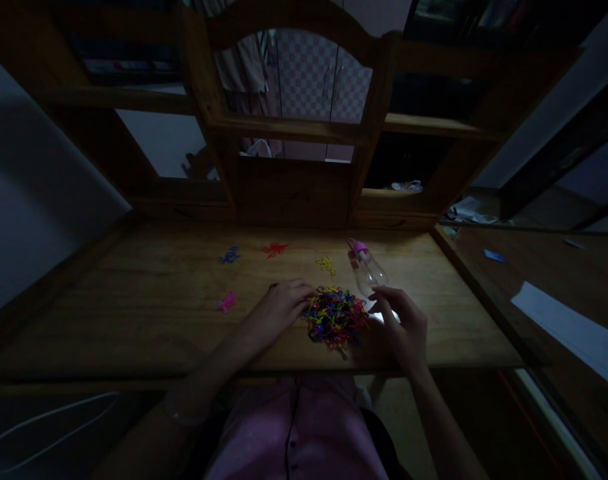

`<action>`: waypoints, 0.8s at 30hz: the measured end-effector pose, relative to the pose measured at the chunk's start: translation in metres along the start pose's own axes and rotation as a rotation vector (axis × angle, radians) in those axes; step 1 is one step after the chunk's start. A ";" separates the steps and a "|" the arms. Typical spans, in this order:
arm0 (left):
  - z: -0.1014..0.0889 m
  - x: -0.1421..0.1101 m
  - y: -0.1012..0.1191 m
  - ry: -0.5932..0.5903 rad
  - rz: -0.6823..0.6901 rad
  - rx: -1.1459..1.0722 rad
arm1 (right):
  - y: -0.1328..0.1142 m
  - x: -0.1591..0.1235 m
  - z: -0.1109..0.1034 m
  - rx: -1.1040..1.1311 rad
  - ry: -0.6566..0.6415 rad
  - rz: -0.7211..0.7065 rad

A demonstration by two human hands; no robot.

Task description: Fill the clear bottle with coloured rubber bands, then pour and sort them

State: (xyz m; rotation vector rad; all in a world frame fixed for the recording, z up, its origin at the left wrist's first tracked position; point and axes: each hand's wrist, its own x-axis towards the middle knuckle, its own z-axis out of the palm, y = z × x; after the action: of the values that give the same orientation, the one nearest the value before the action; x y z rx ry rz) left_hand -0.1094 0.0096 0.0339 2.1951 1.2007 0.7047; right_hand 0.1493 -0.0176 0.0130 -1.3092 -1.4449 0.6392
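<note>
A heap of small, thin looped pieces in mixed colours, resembling paper clips, lies near the desk's front edge. My left hand rests at its left side, fingers stretched out and their tips touching the edge of the heap. On the other side, my right hand has thumb and fingertips drawn together in a pinch; what is between them is too dark and small to make out. Sorted by colour, little groups lie beyond: blue pieces, red pieces, yellow pieces and pink pieces.
A clear bulb-shaped bottle with a pink cap lies just beyond my right hand. A wooden shelf unit rises at the desk's back. White paper lies on another surface at right. The room is dim.
</note>
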 end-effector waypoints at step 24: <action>0.057 -0.022 0.044 -0.044 0.079 0.128 | 0.011 -0.005 0.005 -0.019 0.133 0.137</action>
State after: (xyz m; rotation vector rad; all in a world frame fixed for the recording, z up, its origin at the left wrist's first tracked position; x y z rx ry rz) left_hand -0.0565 -0.0413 0.0182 2.3619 1.1723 0.6236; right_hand 0.1480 -0.0182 -0.0002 -1.4475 -1.2647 0.6162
